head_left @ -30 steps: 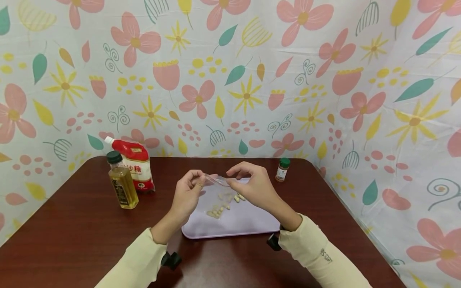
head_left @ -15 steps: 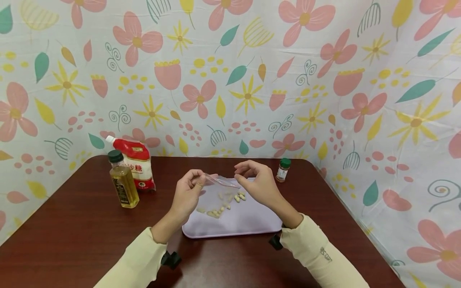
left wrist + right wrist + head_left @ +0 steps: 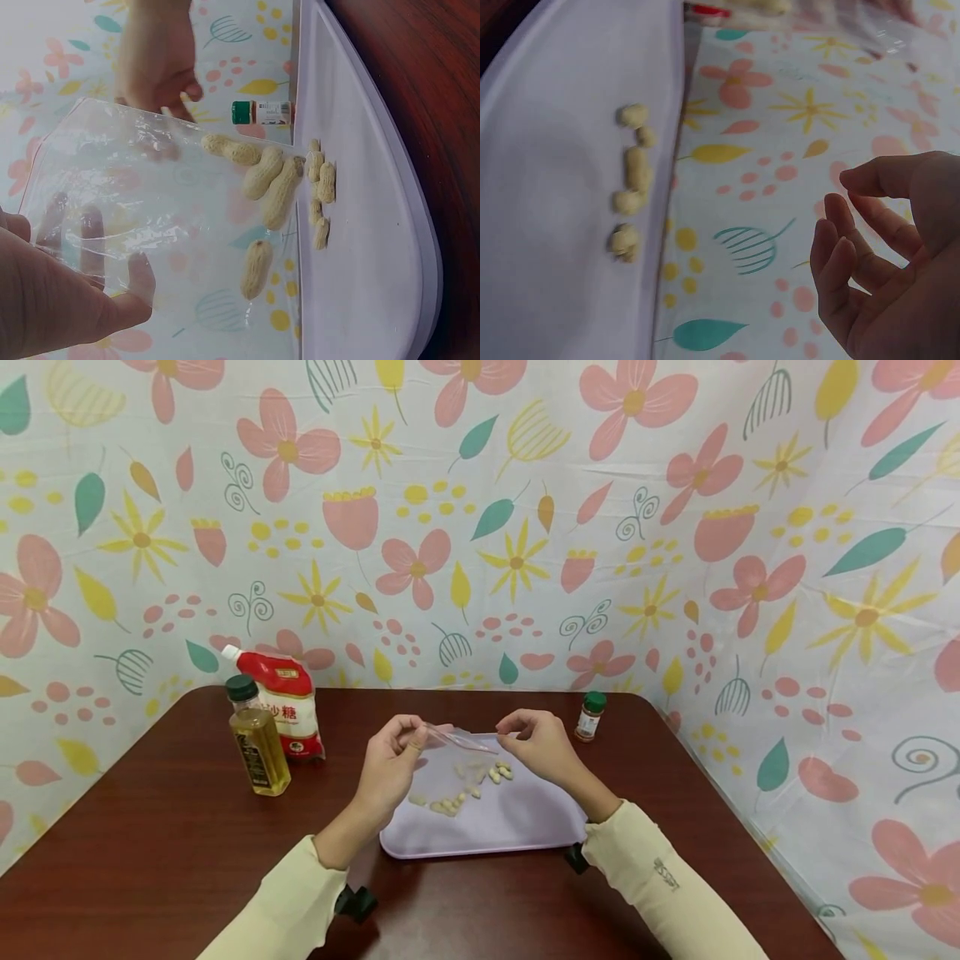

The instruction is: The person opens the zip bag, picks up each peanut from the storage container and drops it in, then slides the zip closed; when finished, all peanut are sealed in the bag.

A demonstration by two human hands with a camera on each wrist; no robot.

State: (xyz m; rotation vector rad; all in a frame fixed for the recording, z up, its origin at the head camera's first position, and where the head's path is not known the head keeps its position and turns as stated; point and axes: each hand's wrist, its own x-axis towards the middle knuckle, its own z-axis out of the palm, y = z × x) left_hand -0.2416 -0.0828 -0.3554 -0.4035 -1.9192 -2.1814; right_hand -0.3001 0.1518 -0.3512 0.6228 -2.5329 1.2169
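Between thumb and fingers, my left hand (image 3: 390, 764) pinches the upper edge of a clear plastic bag (image 3: 150, 199). Several peanuts in their shells (image 3: 280, 195) lie at the bottom of this bag, which hangs over a lilac tray (image 3: 487, 839). More loose peanuts (image 3: 326, 184) rest on the tray beside it. My right hand (image 3: 551, 756) hovers above the tray's right part, just right of the bag's edge. In the right wrist view its fingers (image 3: 874, 262) are loosely bent with nothing between them, and those tray peanuts (image 3: 635, 169) lie to their left.
Behind the tray on the right stands a small green-capped seasoning jar (image 3: 589, 717). To the left are an oil bottle (image 3: 258, 747) with a dark cap and a red and white sugar pouch (image 3: 292, 706). A floral cloth (image 3: 480, 568) hangs behind the brown table (image 3: 150, 827).
My right hand has let go of the bag's right edge and moved slightly right, leaving the tray peanuts in fuller view. The left hand keeps its hold on the bag.
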